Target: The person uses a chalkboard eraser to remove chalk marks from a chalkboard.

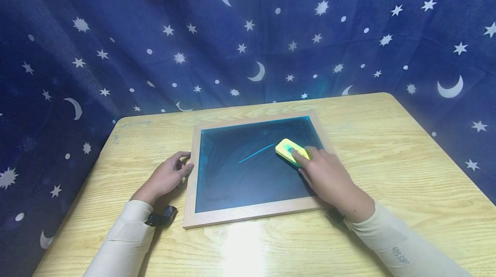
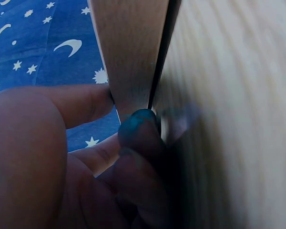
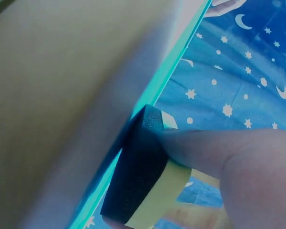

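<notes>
A dark board (image 1: pixel 248 173) in a light wooden frame (image 1: pixel 192 182) lies flat on the wooden table (image 1: pixel 387 161). A thin teal streak (image 1: pixel 255 152) crosses its upper middle. My right hand (image 1: pixel 297 161) grips a yellow eraser with a dark felt base (image 1: pixel 287 148) at the board's upper right, index finger on top. In the right wrist view the eraser (image 3: pixel 143 181) sits felt-down against the board (image 3: pixel 62 95). My left hand (image 1: pixel 185 163) pinches the frame's left edge, and the left wrist view shows a blue-stained fingertip (image 2: pixel 136 129) under the frame (image 2: pixel 128 52).
A dark blue cloth with white stars and moons (image 1: pixel 248 44) hangs behind and to both sides of the table. Bare tabletop lies to the right of the board and along the front edge (image 1: pixel 248 247). A black strap (image 1: pixel 162 216) sits on my left wrist.
</notes>
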A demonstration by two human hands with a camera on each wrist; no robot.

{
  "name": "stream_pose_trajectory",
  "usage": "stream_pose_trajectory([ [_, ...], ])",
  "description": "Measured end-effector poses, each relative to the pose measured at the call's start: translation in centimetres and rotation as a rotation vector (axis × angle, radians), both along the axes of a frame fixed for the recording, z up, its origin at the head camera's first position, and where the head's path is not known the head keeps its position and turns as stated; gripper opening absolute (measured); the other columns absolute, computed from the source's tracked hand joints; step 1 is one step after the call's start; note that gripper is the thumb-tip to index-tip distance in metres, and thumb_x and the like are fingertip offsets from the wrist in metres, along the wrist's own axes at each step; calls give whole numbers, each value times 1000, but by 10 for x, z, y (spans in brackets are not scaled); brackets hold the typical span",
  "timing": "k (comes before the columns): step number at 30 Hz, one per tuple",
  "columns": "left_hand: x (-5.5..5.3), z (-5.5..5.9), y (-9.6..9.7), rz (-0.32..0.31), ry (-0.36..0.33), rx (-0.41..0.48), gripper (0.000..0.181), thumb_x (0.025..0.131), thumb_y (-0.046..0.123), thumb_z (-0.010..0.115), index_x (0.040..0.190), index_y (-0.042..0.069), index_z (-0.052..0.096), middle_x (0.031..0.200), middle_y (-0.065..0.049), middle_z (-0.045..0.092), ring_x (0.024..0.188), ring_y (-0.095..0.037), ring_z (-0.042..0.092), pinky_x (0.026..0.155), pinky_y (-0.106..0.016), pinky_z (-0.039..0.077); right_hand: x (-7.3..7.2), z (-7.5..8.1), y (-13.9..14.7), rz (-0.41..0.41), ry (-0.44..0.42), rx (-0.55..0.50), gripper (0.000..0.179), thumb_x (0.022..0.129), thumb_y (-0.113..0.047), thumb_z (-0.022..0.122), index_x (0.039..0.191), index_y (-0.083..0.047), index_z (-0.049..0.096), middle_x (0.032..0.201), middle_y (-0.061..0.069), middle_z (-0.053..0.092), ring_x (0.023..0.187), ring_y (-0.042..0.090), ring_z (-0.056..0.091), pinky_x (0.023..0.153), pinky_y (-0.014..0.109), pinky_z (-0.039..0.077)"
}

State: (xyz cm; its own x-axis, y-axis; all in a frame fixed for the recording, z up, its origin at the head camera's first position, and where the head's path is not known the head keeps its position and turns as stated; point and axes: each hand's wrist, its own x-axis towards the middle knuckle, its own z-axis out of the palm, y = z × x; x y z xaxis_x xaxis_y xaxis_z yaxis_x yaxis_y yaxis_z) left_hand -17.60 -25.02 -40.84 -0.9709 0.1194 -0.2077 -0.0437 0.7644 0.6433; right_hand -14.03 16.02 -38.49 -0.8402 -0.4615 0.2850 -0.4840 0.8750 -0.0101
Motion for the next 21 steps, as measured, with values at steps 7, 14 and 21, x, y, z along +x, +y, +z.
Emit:
stream_pose_trajectory([
  [7,0,-1,0,3,-3,1,58,104,38,51,150,5,39,96,-10,58,69,-18,55,60,-33,47,4,-1,-5,18,19,19,50,85,-17,79,132,-15,64,113,23,66,89,39,66,73,51,54],
  [14,0,-1,0,4,-2,2,57,104,38,51,150,5,39,96,-10,58,68,-18,55,59,-33,47,13,-3,-15,73,2,12,49,87,-16,77,134,-17,64,120,21,64,89,37,65,70,49,53],
  [21,0,-2,0,9,4,-7,57,104,37,52,149,5,40,96,-10,58,69,-18,55,59,-32,46,24,-3,-27,147,-35,6,49,90,-20,76,137,-20,62,129,18,62,97,34,65,77,47,53],
])
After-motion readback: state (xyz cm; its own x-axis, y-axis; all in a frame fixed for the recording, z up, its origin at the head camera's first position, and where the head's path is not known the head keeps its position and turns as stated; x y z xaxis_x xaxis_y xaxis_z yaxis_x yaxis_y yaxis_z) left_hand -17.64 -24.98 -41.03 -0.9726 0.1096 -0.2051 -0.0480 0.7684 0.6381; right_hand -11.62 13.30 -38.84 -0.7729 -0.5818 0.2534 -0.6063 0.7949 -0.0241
